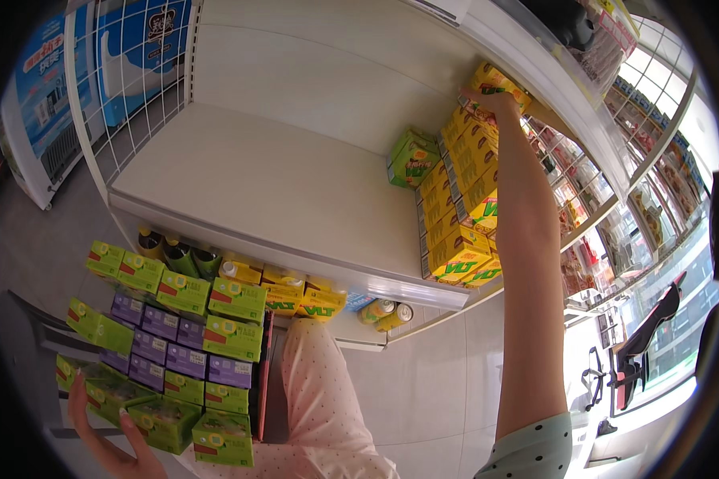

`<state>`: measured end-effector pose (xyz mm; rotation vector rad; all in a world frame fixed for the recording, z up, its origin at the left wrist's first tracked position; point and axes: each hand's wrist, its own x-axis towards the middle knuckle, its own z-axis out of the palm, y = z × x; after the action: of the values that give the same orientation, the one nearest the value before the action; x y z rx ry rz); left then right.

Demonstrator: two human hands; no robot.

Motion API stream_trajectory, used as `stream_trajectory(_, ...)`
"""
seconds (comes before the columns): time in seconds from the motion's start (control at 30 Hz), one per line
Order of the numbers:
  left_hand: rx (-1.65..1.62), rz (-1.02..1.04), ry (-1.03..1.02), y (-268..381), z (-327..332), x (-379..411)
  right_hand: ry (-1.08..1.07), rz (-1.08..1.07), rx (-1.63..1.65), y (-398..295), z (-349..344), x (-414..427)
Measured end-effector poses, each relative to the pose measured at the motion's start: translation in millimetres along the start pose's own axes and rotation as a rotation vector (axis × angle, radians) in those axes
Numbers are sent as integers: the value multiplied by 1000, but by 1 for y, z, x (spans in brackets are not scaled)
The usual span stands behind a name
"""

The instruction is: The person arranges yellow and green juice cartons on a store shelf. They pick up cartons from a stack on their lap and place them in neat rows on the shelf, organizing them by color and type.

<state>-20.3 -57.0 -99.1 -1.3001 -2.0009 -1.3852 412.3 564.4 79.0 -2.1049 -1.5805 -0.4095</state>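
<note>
My right hand (496, 103) reaches to the back right of the shelf and grips a yellow drink carton pack (492, 76) on top of the stack. Below it are several rows of yellow carton packs (455, 251), with lemon pictures and green lettering. A green carton pack (414, 158) stands to their left, against the back panel. Low on the left, my left hand (117, 449) has its thumb and fingers around a green carton pack (117, 396) at the near edge of a stack. Purple carton packs (186, 359) sit among the green ones there.
The white shelf board (263, 173) spans the middle. Below it stand dark bottles (180, 254), yellow cartons (281, 296) and yellow cans (392, 315). Wire grid panels (138, 78) bound both ends. A red-edged box side (265, 383) borders the green stack, beside my knee (317, 365).
</note>
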Motion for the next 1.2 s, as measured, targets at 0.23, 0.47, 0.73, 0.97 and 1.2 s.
stream_trajectory(0.23,85,7,-29,2,-4,-2,-63,102,-34,-22,-14,-27)
stream_trajectory(0.47,96,69,-6,1,-3,-4,-273,172,-100,-55,-46,-73)
stream_trajectory(0.73,317,-204,-400,-37,-28,-25,-231,248,-117,-53,-37,-66)
stream_trajectory(0.97,154,44,-37,4,-7,-4,-170,188,-135,-47,-23,-50)
stream_trajectory(1.2,152,29,-26,2,-12,-6,-268,171,-92,-48,-33,-52)
